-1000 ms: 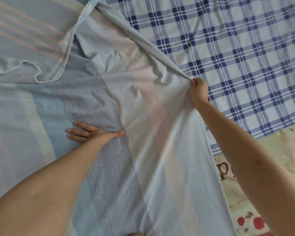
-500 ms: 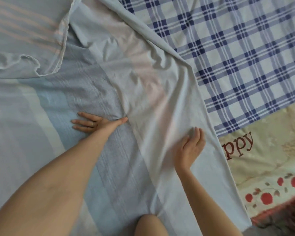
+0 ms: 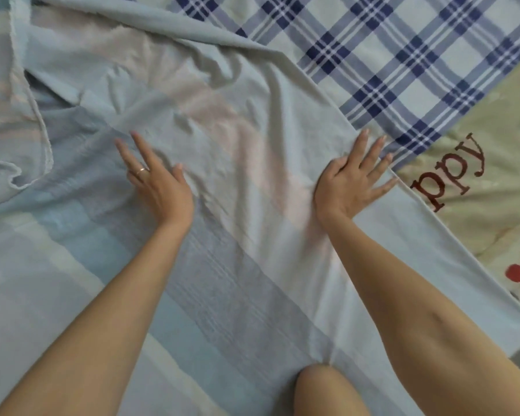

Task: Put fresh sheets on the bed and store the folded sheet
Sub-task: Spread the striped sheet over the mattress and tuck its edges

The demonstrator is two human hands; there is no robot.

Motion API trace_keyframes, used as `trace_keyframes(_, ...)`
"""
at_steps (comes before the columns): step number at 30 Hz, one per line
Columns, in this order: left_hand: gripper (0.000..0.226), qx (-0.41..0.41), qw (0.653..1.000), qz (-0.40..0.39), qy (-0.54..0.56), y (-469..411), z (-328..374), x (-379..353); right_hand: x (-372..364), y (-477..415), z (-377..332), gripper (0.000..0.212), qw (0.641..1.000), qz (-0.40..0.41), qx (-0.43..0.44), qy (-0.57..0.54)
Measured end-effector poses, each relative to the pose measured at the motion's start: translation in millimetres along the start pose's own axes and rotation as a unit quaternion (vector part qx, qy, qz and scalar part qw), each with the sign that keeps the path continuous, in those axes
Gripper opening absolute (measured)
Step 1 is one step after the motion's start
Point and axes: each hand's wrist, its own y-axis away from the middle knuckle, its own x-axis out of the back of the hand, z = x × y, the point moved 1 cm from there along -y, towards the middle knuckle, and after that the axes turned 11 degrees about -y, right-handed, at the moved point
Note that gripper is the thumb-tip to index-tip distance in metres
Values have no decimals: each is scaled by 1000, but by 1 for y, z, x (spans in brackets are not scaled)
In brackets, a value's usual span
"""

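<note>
- Striped sheet (image 3: 252, 265): pale blue fabric with grey-blue, white and faint pink bands. It covers most of the bed, from the lower edge of the view to the upper left. A lighter layer of it lies folded over the banded part and is wrinkled above the hands. A stitched hem (image 3: 44, 139) curls along the far left.
- Plaid sheet (image 3: 403, 55): white with navy and light-blue checks, spread flat at upper right. The striped sheet's diagonal edge overlaps it.
- Cream cover (image 3: 499, 121): lies at the right, beside the plaid sheet and partly beneath the striped sheet's edge.
- Right hand (image 3: 348, 181): open and palm down, with fingers straight and spread. It presses on the striped sheet at its right edge and grips nothing. The fingertips reach the line where that edge meets the plaid sheet and the cream cover.
- Left hand (image 3: 156, 181): open and palm down, with straight fingers pointing up and left and the thumb held out. It rests flat on the striped sheet, well apart from the right hand, and holds nothing.
- Knee (image 3: 324, 388): bare, at the bottom centre, resting on the striped sheet between the forearms.
- Lettering (image 3: 451, 172): dark red serif letters "ppy" on the cream cover. Any earlier letters are hidden by the striped sheet.
- Red motif (image 3: 515, 272): a round printed spot on the cream cover, too blurred to identify.
- Ring (image 3: 142, 171): a plain band on one finger of the left hand.
</note>
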Motion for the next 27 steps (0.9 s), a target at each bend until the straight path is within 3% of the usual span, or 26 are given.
trace_keyframes(3,34,1,1000,-23,17,-35,-1,2,3,0,-2,60,1000,-6,4,-9)
trace_keyframes(5,19,-8,998,-57,-20,-47,-4,2,4,1,-3,60,1000,-10,-1,-11)
trace_keyframes(8,19,-48,990,-73,-108,-53,-4,7,6,1,-4,60,1000,-9,2,-6)
trace_keyframes(14,15,-97,982,-47,-157,-73,-17,9,4,-2,-5,60,1000,0,3,-1)
trace_keyframes(18,22,-3,985,-33,-171,-63,-3,-2,1,-1,-6,59,1000,4,13,1)
trace_keyframes(19,27,-14,985,-14,-173,-52,4,-3,1,0,-6,59,1000,2,9,0)
trace_keyframes(21,42,-204,972,15,-115,-19,23,-10,3,-2,-5,61,1000,-1,6,3)
trace_keyframes(22,50,-354,930,2,-96,4,31,-15,2,-1,-5,63,1000,-9,28,3)
trace_keyframes(23,55,-491,865,-12,-106,24,44,-24,3,-3,-3,63,997,-16,79,0)
trace_keyframes(24,59,-571,810,-31,-131,32,52,-30,2,1,-5,63,987,-32,160,-4)
trace_keyframes(25,62,-601,784,-45,-150,31,67,-35,0,3,-6,61,969,-45,244,-3)
trace_keyframes(27,68,-557,809,-65,-177,9,102,-47,-3,-2,-3,57,943,-42,329,-5)
